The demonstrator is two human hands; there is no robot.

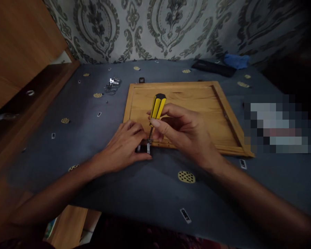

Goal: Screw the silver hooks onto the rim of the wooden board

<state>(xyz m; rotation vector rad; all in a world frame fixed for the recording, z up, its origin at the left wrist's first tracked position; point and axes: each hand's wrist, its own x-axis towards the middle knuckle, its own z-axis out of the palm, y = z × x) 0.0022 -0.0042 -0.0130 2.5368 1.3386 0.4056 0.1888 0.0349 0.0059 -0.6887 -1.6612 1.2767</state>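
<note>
My right hand (181, 131) is closed round the yellow and black handle of a screwdriver (158, 105). Its shaft points down, nearly upright, to a small metal latch or hinge (148, 148) at the near left edge of a framed wooden panel (171, 100). Beside it, my left hand (126, 143) presses down on the panel's corner, with the thumb by the metal piece. What its curled fingers grip there is partly hidden. A few small dark holes show in the frame next to the screwdriver tip.
A clear bag of metal parts (113, 85) lies left of the panel, and a small dark metal piece (141, 80) behind it. At the back right are a black case (214, 68) and a blue cloth (236, 61). A wooden cabinet (23, 45) borders the left side.
</note>
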